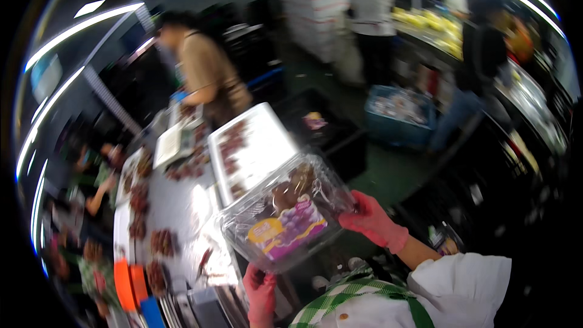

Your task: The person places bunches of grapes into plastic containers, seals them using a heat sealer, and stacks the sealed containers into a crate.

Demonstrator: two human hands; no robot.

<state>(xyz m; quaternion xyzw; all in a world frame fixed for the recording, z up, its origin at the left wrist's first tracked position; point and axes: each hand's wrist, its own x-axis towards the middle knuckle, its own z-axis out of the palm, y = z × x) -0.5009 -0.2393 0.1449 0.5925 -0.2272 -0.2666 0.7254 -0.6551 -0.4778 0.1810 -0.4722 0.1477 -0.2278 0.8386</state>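
Note:
A clear plastic clamshell box [255,218] with dark reddish grapes [287,196] inside is held up at a tilt in front of me. On its lid is a purple and yellow printed label [291,228] with a picture of grapes. My left hand [260,289], in a pink glove, grips the box's near lower edge. Also gloved in pink, my right hand [373,223] holds its right end. Behind the box, a white tray [273,136] with bunches of grapes along one side rests at the edge of the metal worktable [173,205].
A scale [169,146], grape bunches [161,242] and an orange bin [130,284] stand on the table. A co-worker [205,73] works at its far end, others along its left side. Black crates [337,146] and a blue basket [401,123] are on the floor beyond.

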